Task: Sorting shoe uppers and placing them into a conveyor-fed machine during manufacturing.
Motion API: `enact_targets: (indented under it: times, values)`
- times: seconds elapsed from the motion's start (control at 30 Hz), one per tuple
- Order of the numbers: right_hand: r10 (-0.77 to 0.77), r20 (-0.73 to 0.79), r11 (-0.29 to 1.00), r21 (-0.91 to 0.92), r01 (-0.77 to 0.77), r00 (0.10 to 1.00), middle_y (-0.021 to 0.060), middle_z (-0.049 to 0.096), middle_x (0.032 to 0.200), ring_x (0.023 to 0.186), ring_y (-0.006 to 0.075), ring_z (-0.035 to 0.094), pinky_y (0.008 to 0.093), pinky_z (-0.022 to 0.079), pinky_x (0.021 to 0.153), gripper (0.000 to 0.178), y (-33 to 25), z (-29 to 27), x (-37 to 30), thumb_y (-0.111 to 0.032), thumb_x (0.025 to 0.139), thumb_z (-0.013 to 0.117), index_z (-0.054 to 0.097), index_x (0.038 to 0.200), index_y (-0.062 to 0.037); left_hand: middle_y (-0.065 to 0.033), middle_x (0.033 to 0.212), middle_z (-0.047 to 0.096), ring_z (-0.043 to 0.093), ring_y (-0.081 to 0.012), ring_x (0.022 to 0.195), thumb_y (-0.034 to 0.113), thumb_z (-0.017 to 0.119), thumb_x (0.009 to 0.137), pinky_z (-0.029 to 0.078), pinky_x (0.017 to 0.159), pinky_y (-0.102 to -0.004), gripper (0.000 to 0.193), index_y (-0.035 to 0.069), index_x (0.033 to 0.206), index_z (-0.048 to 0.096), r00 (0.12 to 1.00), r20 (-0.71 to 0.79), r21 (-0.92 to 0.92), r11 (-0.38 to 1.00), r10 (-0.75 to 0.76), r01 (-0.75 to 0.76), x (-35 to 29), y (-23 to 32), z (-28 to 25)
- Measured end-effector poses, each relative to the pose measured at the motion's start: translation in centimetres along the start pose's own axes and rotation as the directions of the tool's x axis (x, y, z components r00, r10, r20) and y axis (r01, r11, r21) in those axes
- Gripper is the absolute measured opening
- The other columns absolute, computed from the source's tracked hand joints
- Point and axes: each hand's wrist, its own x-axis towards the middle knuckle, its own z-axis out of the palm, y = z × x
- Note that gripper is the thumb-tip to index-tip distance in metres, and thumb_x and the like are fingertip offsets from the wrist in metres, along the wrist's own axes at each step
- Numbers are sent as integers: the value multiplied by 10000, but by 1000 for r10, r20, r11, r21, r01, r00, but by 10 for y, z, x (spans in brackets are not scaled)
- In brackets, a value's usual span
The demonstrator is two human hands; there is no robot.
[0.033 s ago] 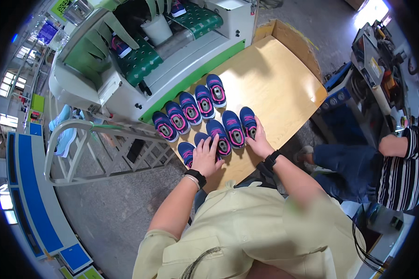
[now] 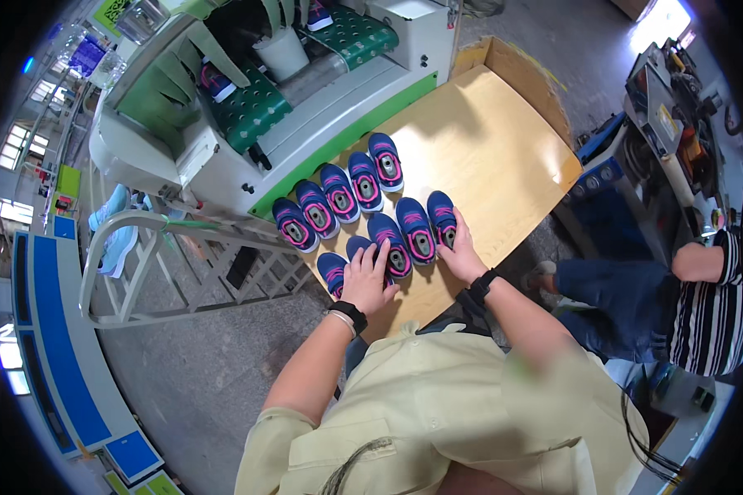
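Navy sneakers with pink trim stand in two rows on the wooden tabletop (image 2: 504, 140). The far row holds several, among them a sneaker (image 2: 385, 162) at its right end. In the near row, my right hand (image 2: 464, 256) closes around the heel end of the rightmost sneaker (image 2: 441, 210), thumb at its opening and fingers along its right side. My left hand (image 2: 366, 276) lies palm down with fingers apart over another sneaker (image 2: 357, 244), hiding most of it. Left of that hand is the end sneaker (image 2: 331, 268), partly covered. Between my hands stand a sneaker (image 2: 388, 239) and another sneaker (image 2: 415, 231).
Beyond the table, a white machine (image 2: 347, 103) carries a green belt (image 2: 256, 115) with a shoe (image 2: 216, 82) on it. A metal rack (image 2: 153, 272) stands left. At right, a person in a striped shirt (image 2: 706, 305) is beside a workbench. Cardboard (image 2: 528, 78) edges the table's far end.
The whole view has shifted very slightly. My hands and the sneakers keep their places relative to each other.
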Motion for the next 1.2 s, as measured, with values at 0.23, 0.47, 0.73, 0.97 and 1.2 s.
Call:
enact_targets:
  times: [0.23,0.47,0.73,0.97,1.2]
  values:
    - [-113,-56,993,18,114,992,281,375,1443,1339,417,387,448,313,1140,886,15,3,2,-34,790,680,183,1522,8,-190,1477,388,382,-433,1339,404,792,736,371,1027,-555,1064,194,1574,171,1000,-25,-48,999,12,-13,0,0,2]
    - [-80,-12,997,-14,80,997,278,347,1475,1368,417,363,443,300,1150,899,13,-2,3,-20,788,670,166,1533,-9,-182,1493,375,359,-424,1362,402,787,747,356,1047,-533,1064,207,1581,154,1000,-18,-50,999,-1,0,0,1,3]
    - [-53,-17,998,-31,53,998,282,362,1455,1352,426,371,449,300,1148,907,6,-4,-1,-15,781,662,158,1535,-17,-195,1488,369,361,-441,1359,419,750,784,367,1039,-561,1019,193,1577,153,1000,-3,-45,999,2,-3,-3,4,4]
    - [-88,-17,995,-53,87,996,290,339,1468,1373,426,348,445,288,1162,881,7,-2,-2,-45,792,683,182,1514,25,-200,1472,390,365,-438,1357,407,768,764,361,1055,-556,1020,160,1566,188,1000,15,-53,999,-12,13,-2,4,-3]
    - [12,-28,996,-90,-14,1000,284,354,1460,1368,431,353,446,300,1151,798,-2,-4,-3,-140,855,688,233,1494,5,-205,1486,376,357,-439,1359,432,770,758,371,1022,-582,1031,177,1570,189,1000,26,-27,1000,1,0,2,1,-3]
